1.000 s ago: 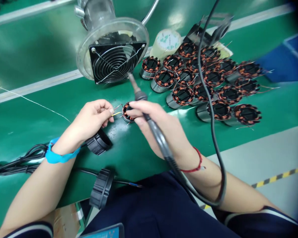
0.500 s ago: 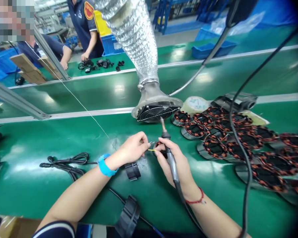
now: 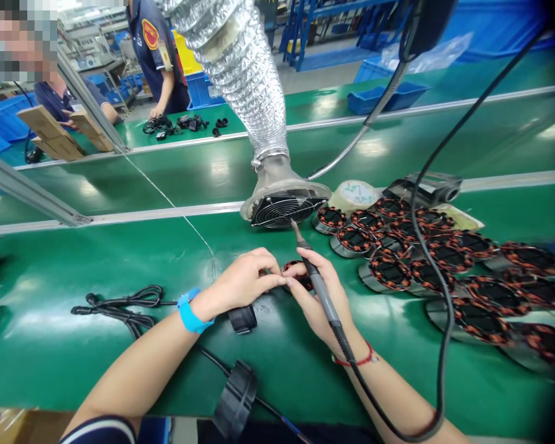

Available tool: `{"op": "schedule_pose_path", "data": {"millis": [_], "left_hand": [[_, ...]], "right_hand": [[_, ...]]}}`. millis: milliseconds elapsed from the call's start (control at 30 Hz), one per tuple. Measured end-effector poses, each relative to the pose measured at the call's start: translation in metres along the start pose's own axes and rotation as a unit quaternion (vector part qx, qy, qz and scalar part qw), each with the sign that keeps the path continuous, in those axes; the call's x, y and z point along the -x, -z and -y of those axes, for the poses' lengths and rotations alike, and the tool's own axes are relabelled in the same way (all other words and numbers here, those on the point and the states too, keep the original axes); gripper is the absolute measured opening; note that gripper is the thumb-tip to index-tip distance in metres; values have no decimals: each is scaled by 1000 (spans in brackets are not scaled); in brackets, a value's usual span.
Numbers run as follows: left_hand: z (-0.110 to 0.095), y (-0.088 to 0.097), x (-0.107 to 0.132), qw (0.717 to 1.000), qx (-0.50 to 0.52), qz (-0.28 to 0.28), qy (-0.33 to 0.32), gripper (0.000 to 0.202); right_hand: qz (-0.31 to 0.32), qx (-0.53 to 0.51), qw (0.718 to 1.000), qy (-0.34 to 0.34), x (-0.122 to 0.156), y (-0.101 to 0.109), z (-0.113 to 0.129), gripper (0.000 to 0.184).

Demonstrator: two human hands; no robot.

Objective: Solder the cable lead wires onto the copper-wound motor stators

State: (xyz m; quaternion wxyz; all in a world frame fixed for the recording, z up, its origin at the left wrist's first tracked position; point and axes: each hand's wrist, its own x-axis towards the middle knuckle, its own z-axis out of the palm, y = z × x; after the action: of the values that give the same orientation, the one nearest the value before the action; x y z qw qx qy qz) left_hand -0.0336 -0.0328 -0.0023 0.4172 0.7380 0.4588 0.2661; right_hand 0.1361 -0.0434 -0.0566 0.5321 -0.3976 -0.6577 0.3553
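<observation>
My right hand [image 3: 321,296] grips a soldering iron [image 3: 321,290], its tip pointing up and away below the fume extractor's grille. The thumb and a finger of that hand also pinch close against my left fingertips. My left hand [image 3: 247,280] is closed in a pinch, thumb against fingers, at the end of a thin wire that the fingertips now mostly cover. Just behind the meeting fingers lies a copper-wound motor stator [image 3: 290,266], partly hidden by my right hand. A black plastic ring [image 3: 243,319] sits beneath my left wrist.
The fume extractor hood [image 3: 287,191] hangs ahead on a foil duct. Several stators [image 3: 388,271] stand at right, near a dangling black cable [image 3: 437,271]. A coiled cord [image 3: 129,305] lies left; a black collar [image 3: 235,394] is in front. Two co-workers [image 3: 160,68] are across the bench.
My hands have come together, fingertips meeting over the yellow wire that showed between them. The soldering iron's tip has shifted slightly left in view, and the camera view has moved a little.
</observation>
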Motion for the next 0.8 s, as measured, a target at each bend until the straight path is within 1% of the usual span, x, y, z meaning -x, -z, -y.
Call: {"op": "schedule_pose_path", "data": {"millis": [100, 200, 267, 333, 433, 500, 600, 700, 800], "left_hand": [[1, 1, -1, 1000, -8, 12, -7, 18], [3, 2, -1, 1000, -19, 11, -12, 15], [5, 2, -2, 1000, -29, 2, 9, 13], [8, 2, -3, 998, -40, -4, 40, 12], [10, 4, -6, 996, -46, 0, 80, 12], [11, 5, -7, 994, -42, 8, 96, 13], [10, 5, -9, 994, -43, 10, 102, 13], [10, 4, -10, 994, -44, 5, 102, 13], [10, 4, -10, 993, -46, -3, 106, 14]], "right_hand": [[-12, -12, 1000, 8, 0, -3, 1, 39], [-7, -10, 1000, 14, 1, -3, 0, 42], [0, 10, 1000, 14, 2, 1, -2, 45], [3, 53, 998, 16, 4, 8, -4, 46], [31, 122, 992, 26, 5, 17, -6, 47], [55, 152, 986, 34, 5, 21, -6, 47], [68, 181, 980, 40, 1, 20, -6, 46], [57, 212, 975, 45, -4, 14, -7, 43], [27, 240, 969, 51, -6, 8, -8, 40]]}}
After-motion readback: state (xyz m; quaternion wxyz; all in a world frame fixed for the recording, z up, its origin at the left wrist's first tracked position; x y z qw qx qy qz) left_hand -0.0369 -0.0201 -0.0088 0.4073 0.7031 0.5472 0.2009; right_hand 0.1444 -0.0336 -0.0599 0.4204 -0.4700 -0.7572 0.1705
